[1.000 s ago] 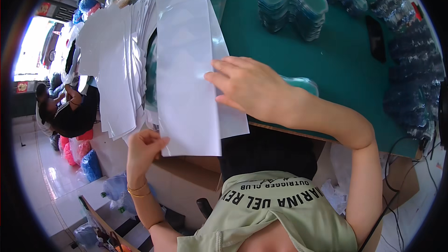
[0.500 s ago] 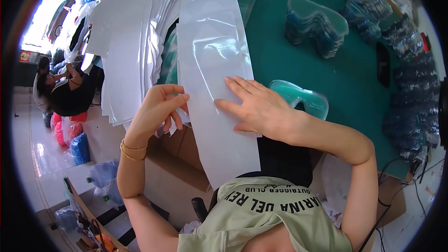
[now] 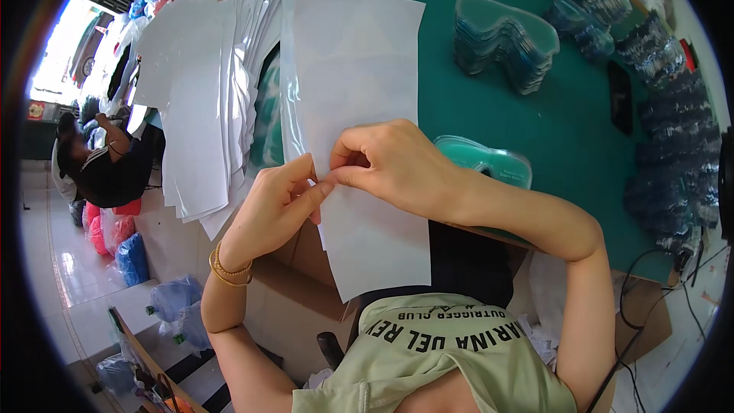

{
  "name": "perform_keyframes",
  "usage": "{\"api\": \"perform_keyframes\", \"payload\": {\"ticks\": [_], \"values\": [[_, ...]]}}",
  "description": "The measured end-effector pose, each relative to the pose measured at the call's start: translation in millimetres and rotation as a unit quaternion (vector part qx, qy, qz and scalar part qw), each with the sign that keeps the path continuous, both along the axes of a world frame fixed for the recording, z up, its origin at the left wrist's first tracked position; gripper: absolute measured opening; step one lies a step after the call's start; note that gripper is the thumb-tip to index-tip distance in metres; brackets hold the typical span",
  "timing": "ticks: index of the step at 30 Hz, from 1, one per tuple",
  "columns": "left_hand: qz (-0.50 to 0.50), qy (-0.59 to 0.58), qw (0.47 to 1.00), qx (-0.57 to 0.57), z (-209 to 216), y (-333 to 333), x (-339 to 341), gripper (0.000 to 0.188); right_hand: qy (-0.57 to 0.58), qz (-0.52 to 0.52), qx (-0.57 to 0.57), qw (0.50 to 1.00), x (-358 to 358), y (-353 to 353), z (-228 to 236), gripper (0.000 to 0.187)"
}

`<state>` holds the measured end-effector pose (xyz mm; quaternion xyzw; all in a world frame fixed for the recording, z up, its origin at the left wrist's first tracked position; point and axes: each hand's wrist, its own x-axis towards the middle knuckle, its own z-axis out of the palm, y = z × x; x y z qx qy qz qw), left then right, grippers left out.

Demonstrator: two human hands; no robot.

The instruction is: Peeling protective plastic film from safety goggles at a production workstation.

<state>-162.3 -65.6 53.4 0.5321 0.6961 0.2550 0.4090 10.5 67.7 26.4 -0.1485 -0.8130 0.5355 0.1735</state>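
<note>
A long white sheet [image 3: 355, 69] lies over the near part of the table, its lower end overhanging the front edge toward my lap. A strip of glossy clear film [image 3: 292, 115] shows along its left side. My left hand [image 3: 277, 206] is closed at that left edge, thumb and fingertips pinched together. Right beside it, my right hand [image 3: 401, 164] pinches the same edge with thumb and forefinger. The fingertips of both hands nearly meet. Partly behind my right forearm lies a single green eye-shaped mask [image 3: 497, 162].
Stacked white sheets [image 3: 191, 99] lie to the left. A stack of clear eye-shaped masks [image 3: 505, 42] stands on the green table [image 3: 566, 153]; more line its right side [image 3: 673, 160], near a black phone [image 3: 621, 97]. A person [image 3: 115, 157] sits at far left.
My right hand has gone from lying flat on the sheet to pinching its left edge. My left hand has moved right to meet it. The sheet's top now looks matte and has shifted right.
</note>
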Motion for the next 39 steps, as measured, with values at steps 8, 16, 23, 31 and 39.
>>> {"api": "perform_keyframes", "payload": {"ticks": [8, 16, 23, 31, 39], "values": [[0.02, -0.032, 0.999, 0.028, 4, 1, 8, 0.027, 0.019, -0.006, 0.078, 0.997, 8, -1, 6, 0.016], [0.03, -0.076, 0.995, 0.053, 2, 3, 13, 0.025, 0.048, -0.006, 0.1, 0.994, 11, 2, 4, 0.013], [0.029, -0.031, 0.998, 0.044, 10, 4, 16, 0.024, 0.073, -0.018, 0.139, 0.988, 16, 0, 6, 0.011], [0.088, -0.199, 0.976, 0.017, 2, -1, 16, 0.01, 0.11, -0.03, -0.114, 0.987, 33, 18, 9, 0.007], [0.269, -0.186, 0.943, 0.067, -17, -7, -29, 0.016, 0.531, 0.049, -0.587, 0.609, 171, 78, 19, 0.03]]}}
